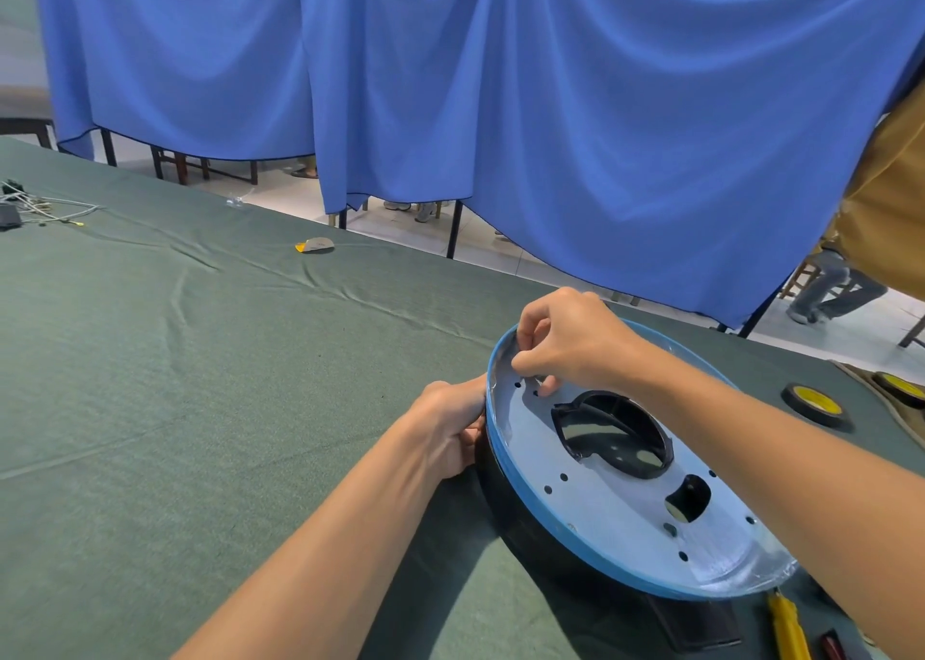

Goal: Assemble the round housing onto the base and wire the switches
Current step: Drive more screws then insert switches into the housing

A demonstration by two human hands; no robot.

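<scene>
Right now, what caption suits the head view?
Left hand grips the round housing while right hand pinches a small part near its rim.

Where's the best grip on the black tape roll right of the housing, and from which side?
Pinch the tape roll across its outer rim from above: it lies flat on the green cloth, core up, leaving the rim's sides exposed.

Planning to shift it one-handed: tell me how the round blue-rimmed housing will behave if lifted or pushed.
The round housing looks rigid: its plate lies flat though tilted. With the left hand gripping its raised edge, it would probably drop or rock if released. The glossy film at its rim may be slippery.
</scene>
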